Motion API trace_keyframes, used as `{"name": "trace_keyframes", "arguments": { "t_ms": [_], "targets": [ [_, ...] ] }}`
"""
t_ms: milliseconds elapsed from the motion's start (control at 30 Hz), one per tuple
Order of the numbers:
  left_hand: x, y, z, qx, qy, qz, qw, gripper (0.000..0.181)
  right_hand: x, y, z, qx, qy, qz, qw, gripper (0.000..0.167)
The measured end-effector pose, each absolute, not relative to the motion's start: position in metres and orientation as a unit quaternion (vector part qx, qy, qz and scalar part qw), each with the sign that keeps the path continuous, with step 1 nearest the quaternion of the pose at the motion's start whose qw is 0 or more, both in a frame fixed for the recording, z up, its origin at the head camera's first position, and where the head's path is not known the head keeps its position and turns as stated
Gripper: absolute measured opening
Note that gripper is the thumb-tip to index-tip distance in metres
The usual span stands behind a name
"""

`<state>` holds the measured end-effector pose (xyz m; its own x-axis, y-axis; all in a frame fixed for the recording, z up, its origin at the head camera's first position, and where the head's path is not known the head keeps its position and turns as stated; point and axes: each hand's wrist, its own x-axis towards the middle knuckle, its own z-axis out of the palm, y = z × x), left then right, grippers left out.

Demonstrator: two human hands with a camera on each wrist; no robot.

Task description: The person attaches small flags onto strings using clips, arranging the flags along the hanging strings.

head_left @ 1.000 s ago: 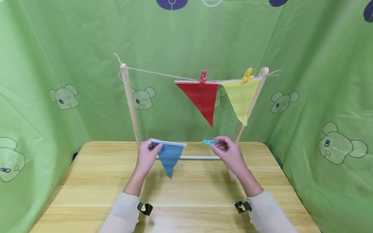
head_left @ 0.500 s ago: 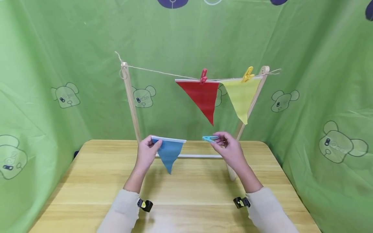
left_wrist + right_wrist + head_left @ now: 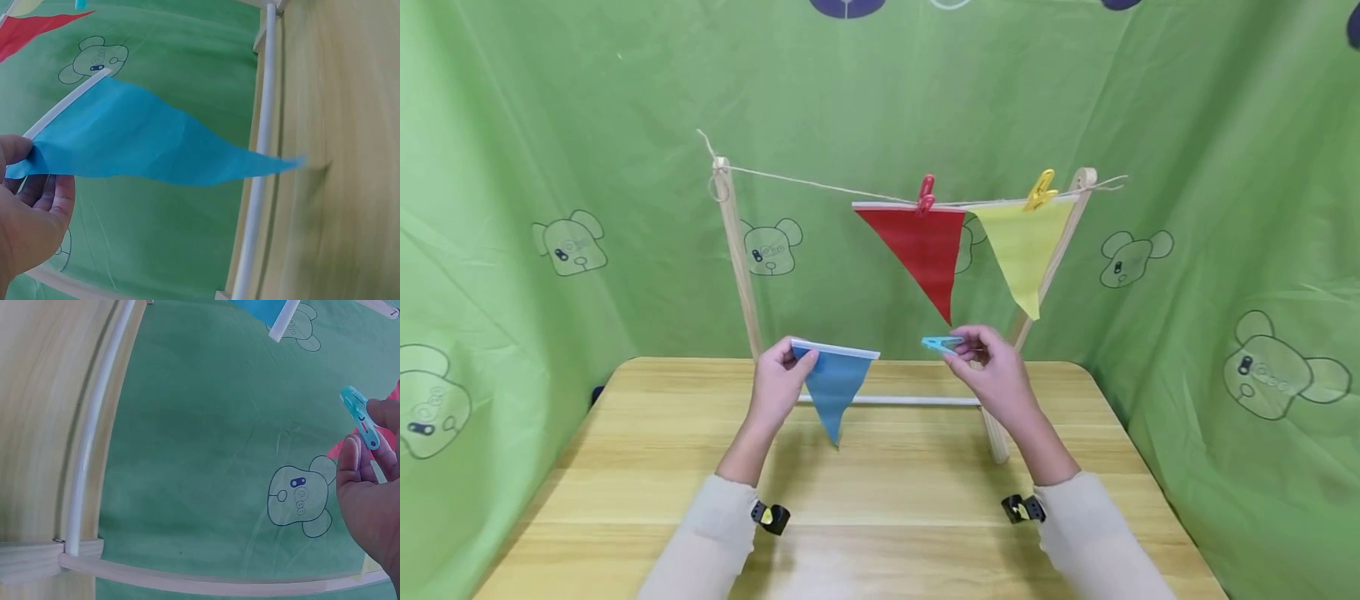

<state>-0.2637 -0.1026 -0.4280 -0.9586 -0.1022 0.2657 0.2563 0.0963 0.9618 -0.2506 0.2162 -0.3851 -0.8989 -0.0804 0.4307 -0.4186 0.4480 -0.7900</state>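
Note:
My left hand pinches the left end of the white top edge of a blue triangular flag, thumb in front. The flag hangs point down above the table, and in the left wrist view the blue cloth stretches away from the thumb. Across from it, my right hand pinches a light-blue clothespin between thumb and fingers, its nose toward the left. The same clothespin shows in the right wrist view. Flag and clothespin are apart, both below the string.
A red flag hangs from the string by a red clothespin. Right of it a yellow flag hangs by a yellow clothespin. Wooden posts hold the string; a white rod joins them low down over the wooden table.
Both hands have risen slightly in the head view, carrying the blue flag and the light-blue clothespin. Their grips look the same, and the hanging flags stay on the string.

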Motion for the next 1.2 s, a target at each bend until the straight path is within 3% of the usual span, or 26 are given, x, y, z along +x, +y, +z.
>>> {"name": "trace_keyframes", "arguments": {
  "t_ms": [533, 1200],
  "targets": [
    [-0.267, -0.112, -0.403, -0.062, -0.725, -0.664, 0.172, 0.017, -0.251, 0.212, -0.362, 0.177, -0.848, 0.466, 0.182, 0.034],
    [-0.268, -0.115, -0.385, -0.052, -0.692, -0.698, 0.176, 0.022, -0.254, 0.204, -0.333, 0.201, -0.846, 0.454, 0.194, 0.034]
  ]
}}
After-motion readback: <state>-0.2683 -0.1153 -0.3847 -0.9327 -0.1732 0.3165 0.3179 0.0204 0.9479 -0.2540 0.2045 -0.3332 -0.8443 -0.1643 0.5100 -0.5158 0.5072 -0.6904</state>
